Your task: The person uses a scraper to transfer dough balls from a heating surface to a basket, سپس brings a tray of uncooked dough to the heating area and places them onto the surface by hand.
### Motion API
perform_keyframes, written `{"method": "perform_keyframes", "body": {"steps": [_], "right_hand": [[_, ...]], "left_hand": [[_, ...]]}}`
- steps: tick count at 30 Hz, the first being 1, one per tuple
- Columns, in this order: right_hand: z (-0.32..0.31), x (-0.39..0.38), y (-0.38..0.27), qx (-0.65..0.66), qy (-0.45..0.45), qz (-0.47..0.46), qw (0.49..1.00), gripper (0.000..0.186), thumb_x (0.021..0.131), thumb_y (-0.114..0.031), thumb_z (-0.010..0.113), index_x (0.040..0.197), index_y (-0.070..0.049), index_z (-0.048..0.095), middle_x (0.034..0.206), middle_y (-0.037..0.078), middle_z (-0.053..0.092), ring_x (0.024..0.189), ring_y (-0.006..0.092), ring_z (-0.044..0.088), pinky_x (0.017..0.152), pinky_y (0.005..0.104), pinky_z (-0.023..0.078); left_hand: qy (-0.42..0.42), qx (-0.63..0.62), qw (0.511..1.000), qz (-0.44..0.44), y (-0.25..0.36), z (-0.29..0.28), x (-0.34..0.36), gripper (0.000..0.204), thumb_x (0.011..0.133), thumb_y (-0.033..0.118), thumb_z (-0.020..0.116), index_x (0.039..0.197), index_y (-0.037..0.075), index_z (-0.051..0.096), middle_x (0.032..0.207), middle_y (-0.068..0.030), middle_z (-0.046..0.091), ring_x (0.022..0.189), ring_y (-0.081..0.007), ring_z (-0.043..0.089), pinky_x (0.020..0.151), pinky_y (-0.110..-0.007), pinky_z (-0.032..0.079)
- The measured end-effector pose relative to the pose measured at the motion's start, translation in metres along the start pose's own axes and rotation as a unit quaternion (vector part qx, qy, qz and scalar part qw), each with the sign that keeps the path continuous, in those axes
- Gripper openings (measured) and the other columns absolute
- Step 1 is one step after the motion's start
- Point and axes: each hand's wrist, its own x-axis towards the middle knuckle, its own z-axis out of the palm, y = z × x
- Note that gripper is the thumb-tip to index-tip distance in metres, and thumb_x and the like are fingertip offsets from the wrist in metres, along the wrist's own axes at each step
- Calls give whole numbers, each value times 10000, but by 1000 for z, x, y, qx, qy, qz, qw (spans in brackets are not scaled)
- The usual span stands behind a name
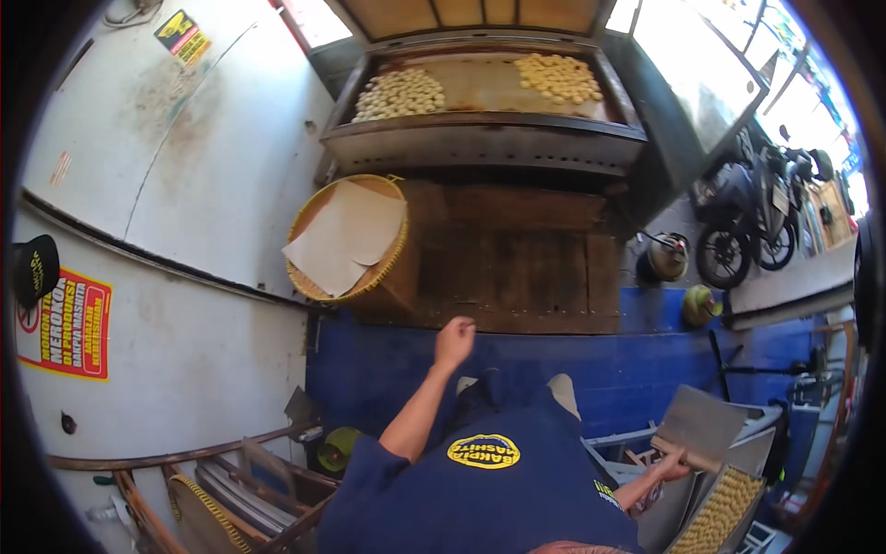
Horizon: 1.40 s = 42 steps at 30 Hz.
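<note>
My left hand (455, 343) hangs in front of my body over the blue floor, its fingers curled closed with nothing visible in them. Low on the right, my right hand (673, 465) grips the wooden edge of a wide, flat metal scraper (703, 417). Its grey blade points away from me. Just beside and below that hand stands a long metal tray (694, 545) filled with rows of small yellowish-brown pastries (723, 510). Part of the tray runs out of the picture's edge.
Ahead is a large griddle (480, 85) carrying pale dough rounds (401, 94) and yellower ones (557, 78). A yellow-rimmed round basket (400, 198) lined with paper sits before it, by a low wooden platform (517, 268). Gas cylinders (664, 256) and a motorcycle (752, 217) stand right.
</note>
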Motion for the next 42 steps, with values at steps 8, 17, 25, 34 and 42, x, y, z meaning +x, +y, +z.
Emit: {"method": "perform_keyframes", "body": {"steps": [8, 17, 25, 34, 42], "right_hand": [[214, -202, -328, -11, -401, -536, 743, 523, 657, -55, 592, 1177, -79, 545, 1078, 103, 586, 984, 281, 541, 867, 350, 422], [390, -302, -473, 93, -495, -772, 388, 319, 702, -103, 560, 1019, -83, 600, 923, 12, 581, 936, 190, 469, 809, 322, 352], [482, -338, -558, 209, -462, -767, 393, 364, 737, -96, 546, 1099, -78, 578, 996, 2, 584, 1079, 142, 433, 880, 294, 281], [602, -265, -491, 100, -639, -441, 623, 233, 798, -72, 551, 1025, -27, 578, 894, 122, 584, 841, 294, 564, 723, 365, 440], [569, -177, -185, -212, -547, -35, 809, 148, 762, -126, 549, 814, -6, 619, 615, 57, 576, 511, 143, 537, 474, 288, 434]], "left_hand": [[-28, 67, 861, 504, 268, 3, 65, 383, 733, 131, 636, 1097, 56, 547, 1064, -86, 557, 1070, -251, 483, 970, -434, 297], [47, 220, 905, 362, 288, 20, 236, 454, 672, 110, 687, 1069, 15, 487, 1020, -133, 506, 959, -301, 499, 807, -365, 416], [107, 203, 933, 277, 308, 13, 359, 387, 746, 153, 630, 1039, -33, 458, 949, -190, 503, 909, -359, 508, 755, -403, 440], [159, 181, 966, 94, 255, 8, 610, 451, 803, 250, 519, 1100, -60, 384, 1083, -271, 475, 949, -449, 507, 813, -468, 417], [85, 186, 978, -39, 257, 100, 853, 530, 799, 237, 514, 1161, -58, 263, 1103, -281, 443, 940, -426, 540, 799, -489, 453]]}}
